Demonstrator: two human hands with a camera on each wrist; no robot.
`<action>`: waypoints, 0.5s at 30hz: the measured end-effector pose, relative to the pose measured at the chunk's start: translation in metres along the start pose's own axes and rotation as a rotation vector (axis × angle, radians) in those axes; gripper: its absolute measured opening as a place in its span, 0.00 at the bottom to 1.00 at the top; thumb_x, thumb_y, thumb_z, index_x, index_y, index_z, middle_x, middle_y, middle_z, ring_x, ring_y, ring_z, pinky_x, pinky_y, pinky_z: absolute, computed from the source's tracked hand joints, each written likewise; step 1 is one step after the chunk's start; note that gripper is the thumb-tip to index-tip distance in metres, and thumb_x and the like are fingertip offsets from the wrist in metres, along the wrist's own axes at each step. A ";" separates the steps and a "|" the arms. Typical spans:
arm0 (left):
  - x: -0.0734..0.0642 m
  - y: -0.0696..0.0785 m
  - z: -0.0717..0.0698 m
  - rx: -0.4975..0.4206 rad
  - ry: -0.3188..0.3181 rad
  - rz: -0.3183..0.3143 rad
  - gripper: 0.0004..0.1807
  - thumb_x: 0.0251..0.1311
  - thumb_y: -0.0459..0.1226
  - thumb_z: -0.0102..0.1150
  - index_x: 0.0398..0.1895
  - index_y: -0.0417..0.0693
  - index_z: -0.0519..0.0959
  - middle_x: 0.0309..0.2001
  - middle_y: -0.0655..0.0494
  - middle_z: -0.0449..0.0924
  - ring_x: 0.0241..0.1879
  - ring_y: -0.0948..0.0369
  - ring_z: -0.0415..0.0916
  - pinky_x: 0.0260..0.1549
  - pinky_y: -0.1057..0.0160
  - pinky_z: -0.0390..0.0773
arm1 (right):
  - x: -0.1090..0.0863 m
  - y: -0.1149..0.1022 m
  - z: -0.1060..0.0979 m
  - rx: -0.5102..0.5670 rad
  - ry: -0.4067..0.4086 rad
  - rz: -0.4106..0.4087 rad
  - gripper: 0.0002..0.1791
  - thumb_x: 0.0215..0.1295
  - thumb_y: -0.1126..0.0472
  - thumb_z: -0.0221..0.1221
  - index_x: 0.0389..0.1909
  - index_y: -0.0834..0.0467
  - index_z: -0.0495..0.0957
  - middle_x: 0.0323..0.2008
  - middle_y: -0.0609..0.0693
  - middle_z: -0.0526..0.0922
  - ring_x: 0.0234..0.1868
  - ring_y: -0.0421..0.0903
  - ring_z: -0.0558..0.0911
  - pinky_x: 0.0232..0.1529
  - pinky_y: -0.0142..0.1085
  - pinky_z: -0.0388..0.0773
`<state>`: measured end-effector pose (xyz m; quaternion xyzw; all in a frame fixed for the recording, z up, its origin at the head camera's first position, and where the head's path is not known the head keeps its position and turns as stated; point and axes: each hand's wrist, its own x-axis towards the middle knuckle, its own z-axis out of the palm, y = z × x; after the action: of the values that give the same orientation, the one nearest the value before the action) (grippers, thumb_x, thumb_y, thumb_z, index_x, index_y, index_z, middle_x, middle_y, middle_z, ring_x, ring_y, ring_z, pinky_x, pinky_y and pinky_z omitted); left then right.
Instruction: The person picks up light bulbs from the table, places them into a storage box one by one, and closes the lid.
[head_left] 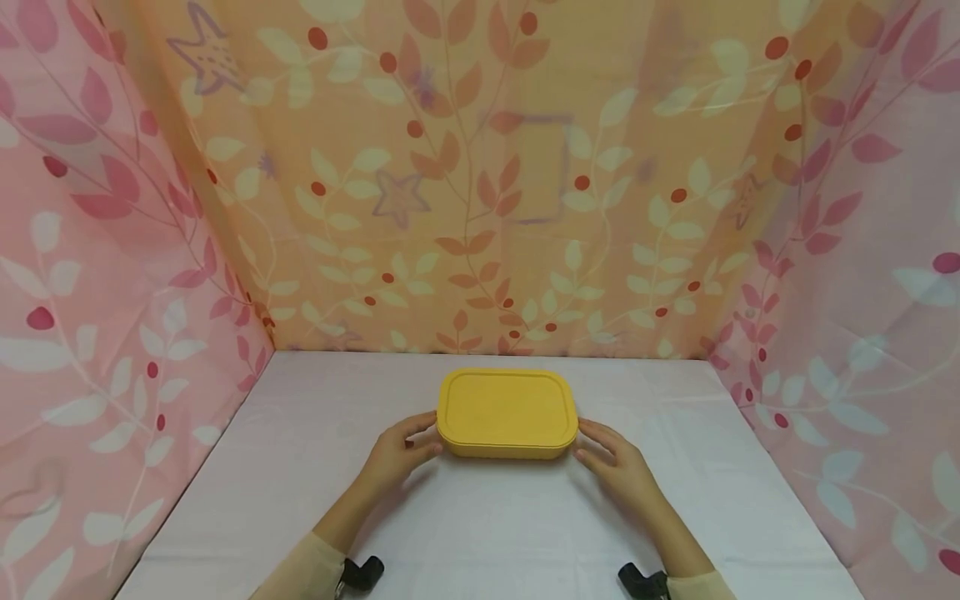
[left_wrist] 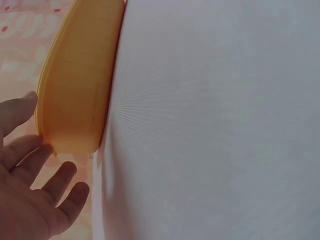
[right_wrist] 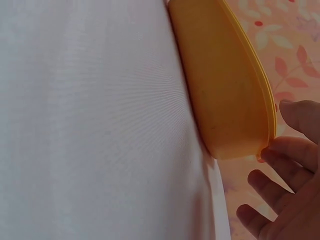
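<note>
A yellow rectangular box (head_left: 507, 410) with rounded corners and a fitted lid (head_left: 507, 407) lies flat on the white-covered table. At its left end is my left hand (head_left: 397, 454), whose fingertips touch the lid's edge; the left wrist view shows the thumb (left_wrist: 20, 112) by the rim and the two outer fingers spread apart from the box. My right hand (head_left: 617, 461) mirrors this at the other end. Up close in the right wrist view, fingertips (right_wrist: 270, 152) meet the lid's rim while the thumb (right_wrist: 300, 117) stands slightly off it. What the box holds is hidden.
White cloth (head_left: 510, 533) covers the table. An orange leaf-patterned curtain (head_left: 465, 167) hangs behind the far edge, and pink patterned curtains flank the left (head_left: 112, 292) and right (head_left: 862, 292) sides. Black wrist-worn devices (head_left: 363, 573) show on both forearms.
</note>
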<state>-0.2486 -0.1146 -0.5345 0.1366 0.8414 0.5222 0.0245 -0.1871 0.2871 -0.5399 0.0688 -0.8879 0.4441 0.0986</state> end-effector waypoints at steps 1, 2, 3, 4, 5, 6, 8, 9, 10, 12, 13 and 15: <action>-0.002 0.000 0.000 0.004 -0.002 -0.003 0.30 0.60 0.42 0.74 0.67 0.57 0.79 0.69 0.61 0.76 0.72 0.51 0.69 0.66 0.42 0.74 | -0.001 -0.002 -0.001 -0.004 0.000 0.002 0.29 0.67 0.53 0.69 0.67 0.52 0.78 0.70 0.50 0.76 0.74 0.55 0.69 0.72 0.59 0.64; -0.003 0.000 -0.001 0.008 -0.004 -0.006 0.30 0.60 0.42 0.74 0.67 0.57 0.79 0.69 0.62 0.76 0.72 0.52 0.68 0.66 0.42 0.73 | -0.002 -0.003 -0.001 -0.014 -0.004 -0.008 0.28 0.67 0.53 0.69 0.67 0.53 0.78 0.70 0.50 0.76 0.74 0.56 0.69 0.72 0.60 0.64; -0.005 0.001 -0.001 0.010 -0.004 -0.004 0.29 0.60 0.42 0.74 0.67 0.57 0.79 0.69 0.62 0.76 0.73 0.51 0.67 0.66 0.42 0.73 | -0.003 -0.004 -0.001 -0.024 -0.006 -0.013 0.28 0.67 0.53 0.69 0.67 0.54 0.78 0.70 0.50 0.76 0.74 0.56 0.69 0.72 0.59 0.64; -0.006 0.001 -0.001 0.011 -0.006 -0.006 0.29 0.60 0.41 0.74 0.66 0.57 0.80 0.69 0.63 0.75 0.73 0.52 0.67 0.66 0.42 0.73 | -0.004 -0.005 -0.001 -0.037 -0.007 -0.023 0.28 0.67 0.54 0.69 0.67 0.54 0.78 0.70 0.50 0.76 0.74 0.56 0.69 0.72 0.59 0.64; -0.008 0.000 -0.001 0.013 -0.007 -0.007 0.28 0.60 0.41 0.74 0.66 0.57 0.80 0.69 0.64 0.75 0.73 0.52 0.66 0.66 0.42 0.73 | -0.005 -0.006 -0.001 -0.053 -0.006 -0.033 0.28 0.67 0.54 0.69 0.67 0.55 0.78 0.70 0.50 0.76 0.74 0.56 0.69 0.72 0.59 0.64; -0.009 0.000 -0.002 0.014 -0.008 -0.006 0.28 0.60 0.41 0.74 0.65 0.56 0.81 0.69 0.65 0.75 0.73 0.52 0.66 0.66 0.42 0.74 | -0.006 -0.006 -0.001 -0.065 -0.006 -0.043 0.28 0.67 0.55 0.69 0.66 0.55 0.78 0.70 0.49 0.76 0.74 0.56 0.69 0.72 0.59 0.64; -0.013 0.000 -0.002 0.015 -0.007 -0.002 0.27 0.60 0.40 0.73 0.64 0.56 0.82 0.69 0.65 0.75 0.73 0.52 0.66 0.65 0.42 0.74 | -0.007 -0.007 -0.001 -0.100 0.001 -0.069 0.28 0.66 0.56 0.69 0.66 0.55 0.79 0.69 0.49 0.76 0.73 0.57 0.70 0.71 0.59 0.64; -0.014 0.000 -0.002 0.016 -0.007 -0.002 0.26 0.60 0.41 0.73 0.63 0.56 0.82 0.69 0.66 0.76 0.73 0.52 0.67 0.65 0.43 0.74 | -0.008 -0.007 -0.001 -0.116 0.006 -0.080 0.28 0.65 0.57 0.70 0.66 0.55 0.79 0.69 0.49 0.76 0.73 0.56 0.71 0.71 0.58 0.65; -0.016 0.000 -0.002 0.014 -0.009 -0.004 0.26 0.60 0.41 0.74 0.63 0.57 0.82 0.69 0.67 0.76 0.73 0.53 0.67 0.66 0.43 0.74 | -0.009 -0.007 -0.001 -0.135 0.012 -0.096 0.28 0.65 0.58 0.70 0.66 0.56 0.79 0.69 0.49 0.77 0.72 0.57 0.71 0.70 0.58 0.65; -0.019 0.000 -0.002 0.008 -0.008 0.002 0.25 0.60 0.42 0.74 0.62 0.57 0.83 0.68 0.67 0.76 0.73 0.54 0.67 0.65 0.43 0.74 | -0.010 -0.007 -0.001 -0.175 0.027 -0.127 0.28 0.64 0.59 0.71 0.65 0.56 0.79 0.68 0.49 0.78 0.71 0.57 0.73 0.70 0.56 0.66; -0.020 0.000 -0.002 0.007 -0.007 0.010 0.25 0.60 0.42 0.74 0.62 0.57 0.83 0.68 0.67 0.77 0.72 0.53 0.68 0.65 0.42 0.74 | -0.011 -0.007 -0.001 -0.193 0.034 -0.141 0.28 0.63 0.59 0.71 0.65 0.56 0.80 0.67 0.49 0.78 0.70 0.57 0.73 0.69 0.54 0.67; -0.023 0.000 -0.002 -0.005 -0.009 0.015 0.24 0.60 0.42 0.74 0.61 0.57 0.84 0.67 0.67 0.77 0.72 0.54 0.68 0.66 0.42 0.73 | -0.012 -0.007 -0.001 -0.215 0.044 -0.164 0.28 0.62 0.60 0.72 0.64 0.56 0.80 0.67 0.49 0.79 0.69 0.55 0.75 0.71 0.44 0.68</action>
<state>-0.2272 -0.1220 -0.5356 0.1453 0.8388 0.5240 0.0250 -0.1737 0.2844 -0.5365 0.1203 -0.9193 0.3384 0.1610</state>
